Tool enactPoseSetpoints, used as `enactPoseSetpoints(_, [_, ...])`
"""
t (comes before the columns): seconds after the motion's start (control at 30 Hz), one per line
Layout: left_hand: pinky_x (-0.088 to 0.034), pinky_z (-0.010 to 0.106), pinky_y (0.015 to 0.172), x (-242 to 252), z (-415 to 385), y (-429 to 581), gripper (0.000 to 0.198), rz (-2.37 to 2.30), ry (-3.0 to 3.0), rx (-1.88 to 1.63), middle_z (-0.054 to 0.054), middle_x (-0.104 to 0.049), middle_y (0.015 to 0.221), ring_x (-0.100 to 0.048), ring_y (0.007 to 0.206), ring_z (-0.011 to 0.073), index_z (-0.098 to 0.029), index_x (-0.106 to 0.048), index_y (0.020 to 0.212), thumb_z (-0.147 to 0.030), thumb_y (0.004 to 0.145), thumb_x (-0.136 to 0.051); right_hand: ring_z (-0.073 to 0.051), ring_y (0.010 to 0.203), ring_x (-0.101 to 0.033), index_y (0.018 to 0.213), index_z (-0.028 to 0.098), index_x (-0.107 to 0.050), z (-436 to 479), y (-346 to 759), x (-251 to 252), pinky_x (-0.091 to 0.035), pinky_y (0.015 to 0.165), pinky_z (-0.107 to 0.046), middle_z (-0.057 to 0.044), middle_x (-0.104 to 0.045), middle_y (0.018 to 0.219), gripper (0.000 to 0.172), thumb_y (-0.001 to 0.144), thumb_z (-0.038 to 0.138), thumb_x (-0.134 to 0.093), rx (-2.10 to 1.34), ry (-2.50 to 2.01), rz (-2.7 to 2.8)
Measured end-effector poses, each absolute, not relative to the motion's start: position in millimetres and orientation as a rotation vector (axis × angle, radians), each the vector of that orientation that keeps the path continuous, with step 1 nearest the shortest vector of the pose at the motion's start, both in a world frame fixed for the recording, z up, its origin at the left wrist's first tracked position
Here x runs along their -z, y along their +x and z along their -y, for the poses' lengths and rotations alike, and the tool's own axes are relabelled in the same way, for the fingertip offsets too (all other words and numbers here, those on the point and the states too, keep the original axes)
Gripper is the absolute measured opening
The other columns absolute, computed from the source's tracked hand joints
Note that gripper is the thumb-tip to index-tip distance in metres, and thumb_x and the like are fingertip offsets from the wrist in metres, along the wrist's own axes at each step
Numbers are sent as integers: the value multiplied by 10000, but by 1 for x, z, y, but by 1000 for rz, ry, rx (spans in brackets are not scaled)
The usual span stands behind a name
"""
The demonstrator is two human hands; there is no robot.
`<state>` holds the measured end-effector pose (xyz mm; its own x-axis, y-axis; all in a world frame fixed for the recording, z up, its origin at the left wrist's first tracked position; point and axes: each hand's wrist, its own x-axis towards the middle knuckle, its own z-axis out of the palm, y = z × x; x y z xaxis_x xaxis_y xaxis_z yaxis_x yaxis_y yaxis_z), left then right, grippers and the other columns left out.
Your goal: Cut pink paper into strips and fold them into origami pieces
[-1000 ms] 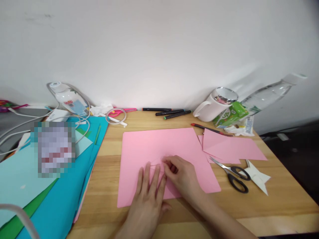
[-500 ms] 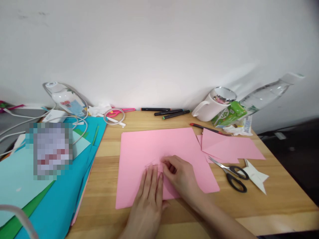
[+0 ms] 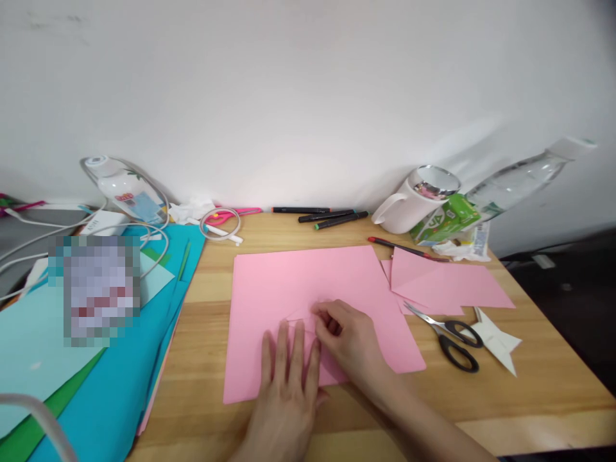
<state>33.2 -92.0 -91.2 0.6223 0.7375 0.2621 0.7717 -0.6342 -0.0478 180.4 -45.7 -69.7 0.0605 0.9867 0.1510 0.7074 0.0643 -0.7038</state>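
Nearby, scissors [image 3: 441,328] beside pink paper [image 3: 308,276].

Small pink piece [image 3: 303,315] partly hidden by left fingers [image 3: 282,353]; pixelated object [image 3: 99,289] unreadable; blue paper [image 3: 110,410] cut off below.

At centre, the folded paper [image 3: 308,323] and larger sheet [image 3: 303,276] are plain pink; the counter [image 3: 202,359], pale brown wood grain. Right: black-handled silver scissors [image 3: 439,325], a silver-rimmed white mug [image 3: 410,208]. Lower left: turquoise paper [image 3: 125,398].

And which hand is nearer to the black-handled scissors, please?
Right. The right hand is to the left of the scissors; the left hand is farther left, fingers over pink paper.
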Motion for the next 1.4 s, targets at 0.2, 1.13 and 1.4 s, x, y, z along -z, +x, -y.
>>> enactPoseSetpoints(0.2, [-277,627,983,90,91,30,595,1278,-2681,326,178,-381,1392,-220,1312,396,-140,-439,1286,-451,788,-539,-116,531,-563,800,171,-660,45,180,69,-441,532,-218,-12,-636,660,179,719,118,-509,-562,-1700,1699])
enactPoseSetpoints(1.13, [-345,479,1021,86,82,32,740,1236,-2746,270,158,-320,1427,-239,1317,352,-63,-421,1293,-494,719,-603,-133,581,-584,798,172,-621,47,183,72,-457,527,-231,-38,-646,730,138,777,141,-488,-507,-1696,1704])
enactPoseSetpoints(1.4, [-348,496,1010,87,80,32,813,1214,-2721,272,157,-369,1404,-299,1285,378,-55,-454,1269,-553,653,-637,-135,581,-581,806,168,-611,47,184,72,-461,526,-232,-40,-637,735,124,776,140,-494,-510,-1681,1720])
